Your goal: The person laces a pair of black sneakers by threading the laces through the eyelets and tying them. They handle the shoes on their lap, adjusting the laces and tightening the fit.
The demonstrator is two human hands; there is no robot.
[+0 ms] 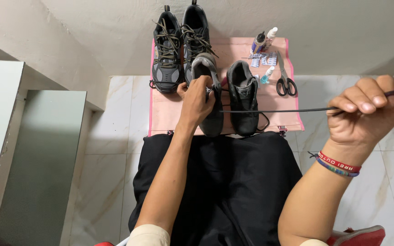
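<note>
Gripping the grey-and-black shoe (208, 98) near its tongue, my left hand (196, 104) was curled closed over the shoe's upper, at about eleven o'clock from my lap. A black shoelace (274, 110) ran taut from that shoe out toward three o'clock, where my right hand (365, 114) had it pinched between thumb and bent fingers, the hand closed around the lace and raised well apart from the shoe. That wrist wore a red band and a blue beaded band (338, 165).

Just beside the held shoe, at its three o'clock side, lay its black mate (243, 98), touching or nearly touching it. Both sat on a pink mat (169, 114) spread over the pale marble floor (108, 118). At twelve o'clock on the mat stood a second pair of dark laced sneakers (181, 43), side by side with toes pointing toward me. Toward one o'clock lay black-handled scissors (286, 77), a small teal bottle (266, 75), some small blue-and-white packets (264, 59), and two upright bottles (264, 40) near the mat's far edge. My lap was covered by black cloth (215, 187).
</note>
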